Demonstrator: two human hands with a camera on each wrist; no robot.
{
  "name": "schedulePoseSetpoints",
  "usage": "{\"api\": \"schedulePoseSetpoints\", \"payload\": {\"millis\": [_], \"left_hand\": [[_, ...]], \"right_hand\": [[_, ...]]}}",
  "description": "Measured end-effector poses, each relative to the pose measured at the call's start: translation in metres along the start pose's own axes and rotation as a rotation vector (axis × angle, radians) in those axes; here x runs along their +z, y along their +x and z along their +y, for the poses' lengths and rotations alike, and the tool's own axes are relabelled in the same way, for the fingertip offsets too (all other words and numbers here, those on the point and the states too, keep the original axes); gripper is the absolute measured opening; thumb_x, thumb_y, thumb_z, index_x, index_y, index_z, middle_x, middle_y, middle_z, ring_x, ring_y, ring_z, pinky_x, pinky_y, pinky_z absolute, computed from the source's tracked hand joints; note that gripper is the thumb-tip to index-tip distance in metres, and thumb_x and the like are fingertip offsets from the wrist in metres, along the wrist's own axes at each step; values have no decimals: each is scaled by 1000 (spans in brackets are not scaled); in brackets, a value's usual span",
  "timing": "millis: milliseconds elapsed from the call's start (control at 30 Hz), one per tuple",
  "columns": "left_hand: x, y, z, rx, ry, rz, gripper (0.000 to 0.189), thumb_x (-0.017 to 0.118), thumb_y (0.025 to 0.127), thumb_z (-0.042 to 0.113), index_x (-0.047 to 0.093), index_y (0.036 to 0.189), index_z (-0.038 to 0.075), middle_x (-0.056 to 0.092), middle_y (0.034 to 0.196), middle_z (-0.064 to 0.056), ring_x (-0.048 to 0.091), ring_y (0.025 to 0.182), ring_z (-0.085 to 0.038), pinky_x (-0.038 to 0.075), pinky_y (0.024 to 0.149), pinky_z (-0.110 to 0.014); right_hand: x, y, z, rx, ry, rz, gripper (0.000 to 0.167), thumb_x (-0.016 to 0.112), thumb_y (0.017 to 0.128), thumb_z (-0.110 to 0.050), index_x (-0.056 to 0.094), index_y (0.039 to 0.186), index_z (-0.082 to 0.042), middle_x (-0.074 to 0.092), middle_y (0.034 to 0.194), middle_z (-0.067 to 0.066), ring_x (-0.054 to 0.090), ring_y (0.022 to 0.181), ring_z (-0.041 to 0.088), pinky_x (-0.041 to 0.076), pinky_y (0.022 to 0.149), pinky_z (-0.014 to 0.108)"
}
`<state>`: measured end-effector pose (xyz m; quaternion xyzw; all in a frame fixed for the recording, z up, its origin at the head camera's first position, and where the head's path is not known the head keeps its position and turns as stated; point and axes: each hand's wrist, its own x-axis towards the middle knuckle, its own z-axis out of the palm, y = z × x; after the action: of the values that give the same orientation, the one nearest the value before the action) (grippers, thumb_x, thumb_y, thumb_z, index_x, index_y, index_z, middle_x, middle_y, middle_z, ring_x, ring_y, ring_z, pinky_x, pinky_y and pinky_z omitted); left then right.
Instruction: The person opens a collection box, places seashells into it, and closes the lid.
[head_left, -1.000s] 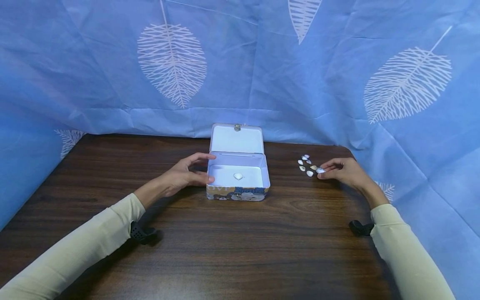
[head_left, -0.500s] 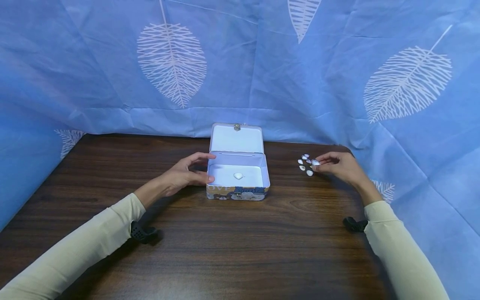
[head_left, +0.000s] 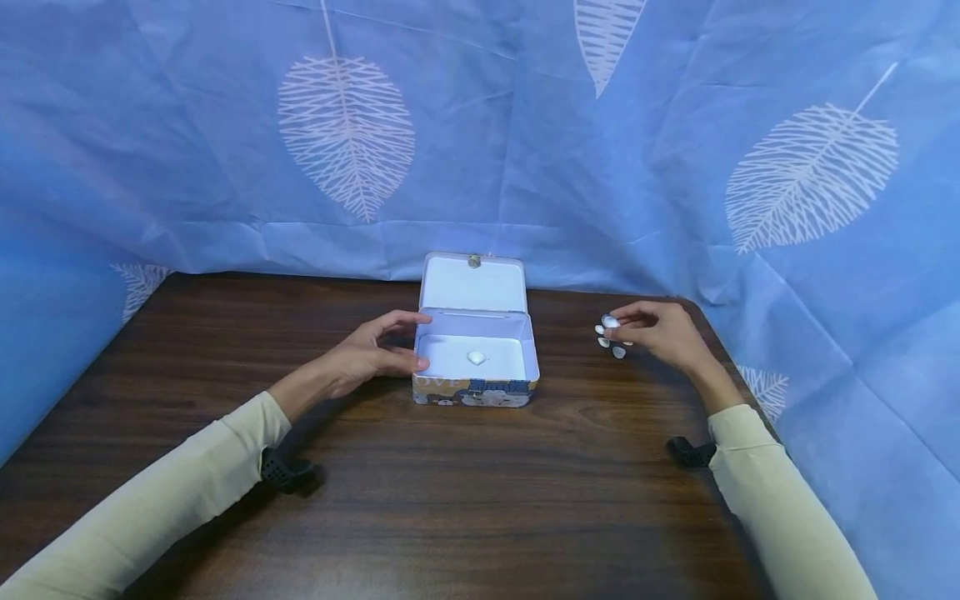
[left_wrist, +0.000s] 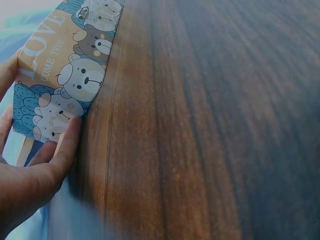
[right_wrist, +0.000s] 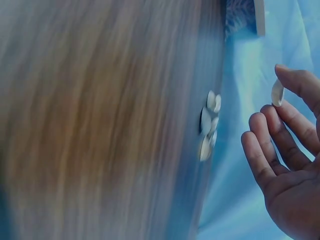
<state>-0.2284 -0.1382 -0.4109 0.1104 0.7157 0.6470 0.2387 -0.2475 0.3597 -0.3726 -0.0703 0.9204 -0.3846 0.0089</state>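
Observation:
A small tin box (head_left: pixel 435 387) stands on the table with its hinged lid (head_left: pixel 474 283) tipped back. Bears and the word LOVE decorate its front, seen in the left wrist view. One white seashell (head_left: pixel 476 357) lies on the box floor. My left hand (head_left: pixel 366 357) grips the box's left side, thumb by the front corner and forefinger farther back. To the right, my right hand (head_left: pixel 667 335) pinches a pale seashell (right_wrist: pixel 277 93) between thumb and fingertips, the other fingers spread. It is above a cluster of loose seashells (right_wrist: pixel 206 121), partly hidden behind the hand in the head view.
The dark wooden table (head_left: pixel 450 500) ends at a blue cloth (head_left: pixel 480 125) with white leaf prints, which hangs behind and at both sides. A black wrist strap mount (head_left: pixel 288 471) juts from the left sleeve, another (head_left: pixel 690 452) from the right.
My right hand has moved left with the pinched seashell, from the right of the cluster to over it. The left hand stays at the tin box. The head view has tilted slightly.

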Motion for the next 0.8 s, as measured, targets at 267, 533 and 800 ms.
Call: {"api": "schedulePoseSetpoints", "payload": {"millis": [267,533,800], "left_hand": [[0,1,1,-12,2,4,80,86,99,7,49,169,20,34,176,-20,46,157,-43,60,114,-45],[-1,0,2,3,8,1,80,86,100,7,49,169,20,33,176,-20,45,158,-44,60,114,-46],[0,-1,1,11,14,4,80,85,99,7,49,169,20,34,176,-21,46,157,-44,61,111,-44]], "right_hand": [[14,1,-24,-9,-7,-1,53,88,100,-44,79,139,-10,80,132,20,75,95,-1,66,84,34],[28,3,-42,-42,-9,-3,51,88,100,-45,80,138,-12,80,130,17,76,100,10,65,85,35],[40,5,-55,-65,20,-4,48,89,98,-46,82,133,-13,81,127,14,75,101,10,66,88,38]]}}
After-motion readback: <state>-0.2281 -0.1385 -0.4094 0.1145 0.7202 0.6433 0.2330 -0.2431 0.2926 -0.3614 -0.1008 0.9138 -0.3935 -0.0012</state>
